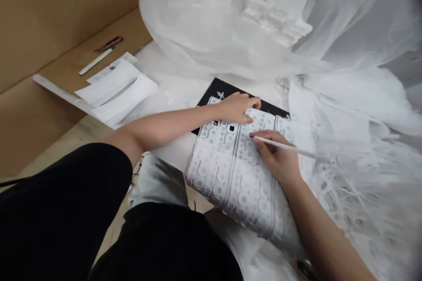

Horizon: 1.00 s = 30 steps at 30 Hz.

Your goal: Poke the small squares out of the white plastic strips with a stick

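A long white sheet [214,158] with rows of raised and cut-out circles, curves and squares lies partly over a black board [216,90] and hangs off the front edge. My left hand [239,107] is at the sheet's upper edge, thumb on top and fingers bent over the edge, gripping it against the board. Between the thumb and fingers of my right hand [280,156] is a slim white pen-like tool [283,145]. Its dark tip meets the sheet just below my left thumb. Two small square openings show dark to the left of the tip.
Plain white strips [115,85] are stacked at the left of the table. Beyond them lie a pale flat stick [95,61] and a dark red cutter-like tool [114,42]. Thin translucent plastic [204,30] covers the back, and tangled white cut-off sheeting [356,175] heaps at the right.
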Available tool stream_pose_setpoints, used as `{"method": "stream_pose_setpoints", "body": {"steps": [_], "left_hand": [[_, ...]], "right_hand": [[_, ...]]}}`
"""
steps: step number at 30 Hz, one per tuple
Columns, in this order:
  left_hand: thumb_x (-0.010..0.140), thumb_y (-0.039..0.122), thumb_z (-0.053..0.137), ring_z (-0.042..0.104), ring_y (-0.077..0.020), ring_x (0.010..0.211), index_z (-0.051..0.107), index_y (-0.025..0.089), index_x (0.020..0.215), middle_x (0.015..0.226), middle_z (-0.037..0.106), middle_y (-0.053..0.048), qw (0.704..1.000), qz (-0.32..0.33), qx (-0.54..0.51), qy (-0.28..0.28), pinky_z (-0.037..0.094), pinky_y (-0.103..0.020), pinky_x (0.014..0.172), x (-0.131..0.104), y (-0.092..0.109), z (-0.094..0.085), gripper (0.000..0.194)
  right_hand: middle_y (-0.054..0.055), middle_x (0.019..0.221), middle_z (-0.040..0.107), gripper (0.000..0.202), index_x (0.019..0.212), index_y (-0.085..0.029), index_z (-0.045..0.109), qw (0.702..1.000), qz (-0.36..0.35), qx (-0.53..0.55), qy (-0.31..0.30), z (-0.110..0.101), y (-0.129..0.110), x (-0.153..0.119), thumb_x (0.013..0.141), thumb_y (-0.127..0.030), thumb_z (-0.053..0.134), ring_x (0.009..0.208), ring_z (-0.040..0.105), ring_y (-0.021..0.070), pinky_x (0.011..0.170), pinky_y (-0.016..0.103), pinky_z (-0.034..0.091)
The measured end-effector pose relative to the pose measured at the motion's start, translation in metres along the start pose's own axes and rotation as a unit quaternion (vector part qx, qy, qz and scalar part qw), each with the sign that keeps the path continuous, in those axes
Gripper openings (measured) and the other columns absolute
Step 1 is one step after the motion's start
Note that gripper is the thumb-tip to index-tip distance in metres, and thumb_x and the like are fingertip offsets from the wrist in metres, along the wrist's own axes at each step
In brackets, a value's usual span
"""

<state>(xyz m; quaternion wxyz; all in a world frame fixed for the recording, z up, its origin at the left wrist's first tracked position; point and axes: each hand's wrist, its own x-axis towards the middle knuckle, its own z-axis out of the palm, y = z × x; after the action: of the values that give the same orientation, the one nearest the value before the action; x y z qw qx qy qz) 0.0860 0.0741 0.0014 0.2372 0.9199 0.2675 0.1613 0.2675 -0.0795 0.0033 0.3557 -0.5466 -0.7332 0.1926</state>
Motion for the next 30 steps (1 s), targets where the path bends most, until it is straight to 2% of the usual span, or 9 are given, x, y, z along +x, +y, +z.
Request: {"method": "stream_pose_setpoints", "body": {"steps": [3,6,10,14,18,22,26,28,30], "left_hand": [[0.08,0.033,0.066,0.057,-0.0251,0.097,0.055,0.019,0.112,0.097,0.065,-0.006,1.0,0.0,-0.005,-0.004,0.034,-0.039,0.091,-0.001,0.001,0.0,0.037],[0.08,0.034,0.067,0.057,-0.0258,0.099,0.055,0.019,0.114,0.1,0.065,-0.007,1.0,0.002,0.0,-0.009,0.034,-0.04,0.092,-0.002,0.003,-0.002,0.039],[0.078,0.048,0.071,0.055,-0.0299,0.107,0.053,0.018,0.121,0.113,0.063,-0.012,1.0,0.02,0.016,-0.018,0.034,-0.041,0.094,-0.005,0.005,-0.005,0.056],[0.079,0.058,0.069,0.05,-0.0331,0.121,0.049,0.018,0.13,0.132,0.056,-0.014,0.998,0.056,0.013,-0.009,0.033,-0.041,0.1,-0.006,0.004,-0.003,0.068],[0.077,0.056,0.071,0.048,-0.0341,0.124,0.047,0.019,0.136,0.136,0.054,-0.015,0.999,0.039,0.026,-0.012,0.032,-0.042,0.103,-0.007,0.004,-0.003,0.074],[0.079,0.06,0.068,0.046,-0.0349,0.129,0.046,0.021,0.139,0.142,0.05,-0.015,0.998,0.043,0.025,-0.023,0.031,-0.044,0.106,-0.007,0.006,-0.006,0.075],[0.077,0.071,0.065,0.045,-0.0364,0.13,0.046,0.02,0.14,0.142,0.049,-0.015,0.997,0.063,0.031,-0.039,0.03,-0.047,0.109,-0.006,0.006,-0.008,0.084],[0.073,0.074,0.067,0.044,-0.0377,0.132,0.046,0.019,0.141,0.143,0.05,-0.015,0.995,0.081,0.038,-0.045,0.027,-0.048,0.111,-0.005,0.006,-0.008,0.09],[0.072,0.076,0.067,0.041,-0.0386,0.135,0.046,0.019,0.143,0.146,0.047,-0.016,0.992,0.105,0.047,-0.053,0.024,-0.05,0.114,-0.006,0.008,-0.007,0.094]], "right_hand": [[0.004,0.1,0.077,0.011,0.099,-0.024,0.068,0.985,-0.103,-0.139,-0.002,0.001,-0.005,-0.002,0.092,-0.02,0.06,0.106,0.067,0.0245,0.088,0.039,0.051],[0.005,0.096,0.077,0.021,0.106,-0.024,0.067,0.957,-0.142,-0.252,-0.021,0.003,-0.011,-0.005,0.093,-0.015,0.054,0.106,0.066,0.0266,0.087,0.041,0.047],[0.005,0.099,0.077,0.028,0.108,-0.028,0.068,0.946,-0.135,-0.293,-0.01,0.006,-0.014,-0.006,0.093,-0.013,0.051,0.103,0.063,0.0285,0.086,0.044,0.044],[0.006,0.091,0.076,0.024,0.106,-0.028,0.069,0.95,-0.073,-0.298,0.062,0.003,-0.005,0.0,0.094,-0.02,0.05,0.099,0.062,0.0281,0.086,0.044,0.045],[0.009,0.09,0.073,0.024,0.1,-0.022,0.07,0.96,0.058,-0.229,0.151,-0.017,0.016,0.012,0.096,-0.035,0.05,0.096,0.063,0.0294,0.087,0.045,0.048],[0.01,0.104,0.072,0.03,0.104,-0.02,0.07,0.971,0.137,-0.052,0.191,-0.043,0.038,0.013,0.09,-0.046,0.061,0.099,0.066,0.0277,0.086,0.043,0.052],[0.006,0.088,0.072,0.032,0.095,-0.019,0.073,0.972,0.166,0.103,0.129,-0.051,0.037,0.004,0.086,-0.049,0.067,0.082,0.067,0.0211,0.073,0.035,0.052],[0.004,0.081,0.071,0.032,0.091,-0.019,0.075,0.972,0.171,0.138,0.081,-0.044,0.03,0.001,0.085,-0.05,0.068,0.077,0.065,0.0197,0.069,0.033,0.05],[0.004,0.086,0.073,0.03,0.089,-0.02,0.076,0.975,0.168,0.131,0.055,-0.034,0.024,-0.002,0.084,-0.049,0.069,0.078,0.065,0.0199,0.071,0.033,0.05]]}}
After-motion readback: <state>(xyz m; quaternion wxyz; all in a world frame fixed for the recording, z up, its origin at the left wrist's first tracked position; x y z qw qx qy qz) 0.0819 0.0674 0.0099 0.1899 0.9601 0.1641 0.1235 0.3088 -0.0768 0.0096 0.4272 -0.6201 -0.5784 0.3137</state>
